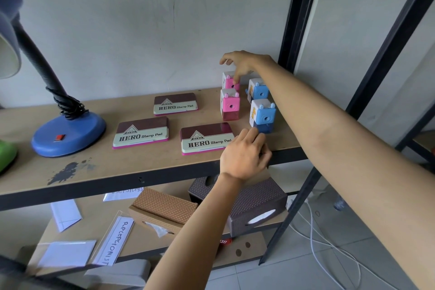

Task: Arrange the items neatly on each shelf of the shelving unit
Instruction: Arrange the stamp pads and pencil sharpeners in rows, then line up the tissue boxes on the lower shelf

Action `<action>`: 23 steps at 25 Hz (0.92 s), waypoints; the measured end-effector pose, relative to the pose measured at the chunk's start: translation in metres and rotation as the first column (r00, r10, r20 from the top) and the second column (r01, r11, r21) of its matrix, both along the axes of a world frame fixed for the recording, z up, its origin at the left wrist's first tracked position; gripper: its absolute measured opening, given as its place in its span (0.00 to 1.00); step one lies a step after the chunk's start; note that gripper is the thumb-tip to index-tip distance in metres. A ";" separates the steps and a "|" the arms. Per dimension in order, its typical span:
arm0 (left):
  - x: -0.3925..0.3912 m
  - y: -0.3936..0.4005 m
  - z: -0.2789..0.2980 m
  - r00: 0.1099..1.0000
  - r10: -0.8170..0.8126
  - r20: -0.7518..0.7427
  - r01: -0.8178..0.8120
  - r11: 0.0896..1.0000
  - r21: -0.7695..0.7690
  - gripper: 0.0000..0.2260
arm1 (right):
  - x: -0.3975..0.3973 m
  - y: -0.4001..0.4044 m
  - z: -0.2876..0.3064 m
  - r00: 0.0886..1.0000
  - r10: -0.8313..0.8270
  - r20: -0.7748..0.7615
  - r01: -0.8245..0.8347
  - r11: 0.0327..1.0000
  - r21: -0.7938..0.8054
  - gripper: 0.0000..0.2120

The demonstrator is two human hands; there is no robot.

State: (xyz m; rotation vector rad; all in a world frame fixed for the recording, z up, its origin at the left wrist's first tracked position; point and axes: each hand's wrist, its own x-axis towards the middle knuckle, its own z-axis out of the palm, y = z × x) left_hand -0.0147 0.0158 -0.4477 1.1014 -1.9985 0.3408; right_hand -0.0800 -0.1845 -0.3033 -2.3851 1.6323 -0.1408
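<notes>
My right hand (235, 63) reaches over the back pink sharpener (229, 82), fingers spread and relaxed, one fingertip touching its top front edge; nothing is pinched. My left hand (244, 154) sits at the front edge of the shelf (141, 162), knuckles up, fingers curled toward the base of the front blue sharpener (263, 115). I cannot tell whether they actually hold it or only touch it.

The four sharpeners form a loose square near the shelf's right end: the front pink sharpener (230, 105) before the back pink one, and the back blue sharpener (259, 89) behind the front blue one. Left of them lie three stamp pads: a rear stamp pad (175, 103) toward the back edge, a left stamp pad (141, 133), and a near stamp pad (206, 139) whose right corner lies under my left hand.

The front blue sharpener stands close to the front edge and looks top-heavy, so a careless nudge could tip it off. My right forearm passes just above the blue pair; dropping it would knock them. The blue lamp (68, 134) at the left end stands well apart.
</notes>
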 end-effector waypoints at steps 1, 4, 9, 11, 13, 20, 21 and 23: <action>0.000 0.000 0.000 1.000 -0.002 -0.002 0.002 1.000 0.009 0.08 | -0.003 0.003 0.002 1.000 -0.001 0.018 0.001 1.000 -0.015 0.36; 0.000 0.001 0.001 1.000 -0.009 0.014 0.009 0.999 0.047 0.08 | -0.016 0.020 0.007 0.996 -0.015 0.086 0.023 0.995 -0.095 0.30; 0.006 0.004 0.000 0.993 -0.027 0.113 0.018 0.996 0.083 0.09 | -0.052 0.077 -0.004 0.942 -0.096 0.320 0.163 0.968 -0.190 0.20; 0.008 0.010 0.002 0.991 -0.048 0.125 0.034 0.993 0.114 0.10 | -0.067 0.110 -0.015 0.904 -0.120 0.410 0.248 0.928 -0.276 0.16; 0.011 0.021 0.001 0.990 -0.060 0.126 0.037 0.983 0.178 0.12 | -0.079 0.142 -0.029 0.849 -0.131 0.511 0.354 0.860 -0.368 0.14; 0.032 0.080 -0.043 0.964 -0.077 0.254 0.015 0.971 0.237 0.14 | -0.088 0.243 -0.127 0.727 -0.132 0.674 0.594 0.614 -0.520 0.13; 0.034 0.085 -0.055 0.962 -0.073 0.263 0.004 0.967 0.255 0.14 | -0.086 0.252 -0.146 0.718 -0.135 0.682 0.605 0.606 -0.517 0.13; 0.036 0.090 -0.083 0.968 -0.070 0.242 -0.024 0.930 0.367 0.13 | -0.083 0.263 -0.190 0.724 -0.156 0.672 0.603 0.618 -0.505 0.12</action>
